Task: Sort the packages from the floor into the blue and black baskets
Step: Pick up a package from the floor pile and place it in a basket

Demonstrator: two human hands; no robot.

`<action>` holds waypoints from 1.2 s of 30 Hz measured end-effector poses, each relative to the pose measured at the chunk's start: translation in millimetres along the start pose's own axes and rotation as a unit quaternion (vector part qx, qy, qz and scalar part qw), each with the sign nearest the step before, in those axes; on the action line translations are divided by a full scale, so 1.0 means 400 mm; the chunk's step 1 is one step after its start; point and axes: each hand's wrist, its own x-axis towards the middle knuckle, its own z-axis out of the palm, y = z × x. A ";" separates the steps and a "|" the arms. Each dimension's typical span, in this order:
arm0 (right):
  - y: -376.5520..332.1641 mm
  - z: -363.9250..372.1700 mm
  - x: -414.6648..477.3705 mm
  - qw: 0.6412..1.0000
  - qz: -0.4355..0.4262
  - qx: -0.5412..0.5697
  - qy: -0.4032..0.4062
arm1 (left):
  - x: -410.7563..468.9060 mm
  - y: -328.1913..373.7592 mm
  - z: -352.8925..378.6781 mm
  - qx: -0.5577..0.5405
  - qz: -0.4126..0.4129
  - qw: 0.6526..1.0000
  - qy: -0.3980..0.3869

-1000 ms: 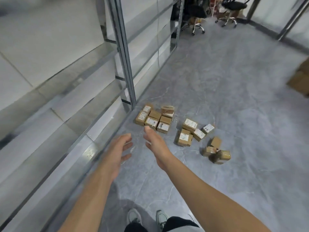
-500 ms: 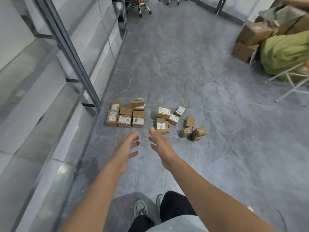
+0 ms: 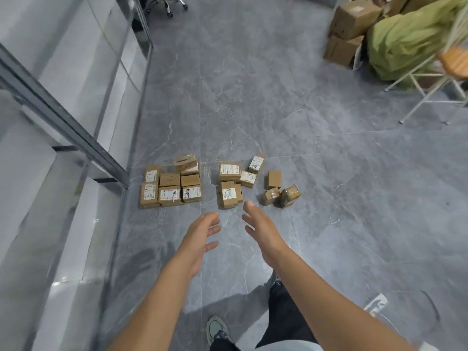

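Several small brown cardboard packages lie on the grey floor in two clusters. The left cluster (image 3: 171, 187) sits by the foot of a glass wall; the right cluster (image 3: 234, 183) has a few loose packages (image 3: 281, 195) beside it. My left hand (image 3: 200, 235) and my right hand (image 3: 260, 229) reach forward with relaxed, spread fingers, holding nothing. Both hover just short of the nearest package (image 3: 229, 197), my right fingertips closest to it. No blue or black basket is in view.
A glass partition with a dark metal post (image 3: 63, 122) runs along the left. Large cardboard boxes (image 3: 350, 29), a green bag (image 3: 405, 39) and a white metal frame (image 3: 430, 89) stand at the far right. An office chair base (image 3: 167, 3) is at the top. My shoe (image 3: 216, 330) is below.
The view has swung right and down, so the packages now sit centred. Both empty hands have stayed stretched out in front of me, nearer the right cluster.
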 end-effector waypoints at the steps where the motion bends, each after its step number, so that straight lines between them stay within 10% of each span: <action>1: -0.003 -0.035 0.017 1.000 0.003 0.006 0.009 | 0.020 0.009 0.030 0.001 -0.005 1.000 -0.002; 16: -0.011 -0.665 0.347 0.988 0.089 0.036 0.124 | 0.380 0.080 0.617 0.051 -0.091 0.992 -0.075; 36: 0.189 -0.949 1.097 0.957 0.221 -0.012 0.189 | 1.183 -0.057 0.829 0.158 -0.193 0.963 -0.099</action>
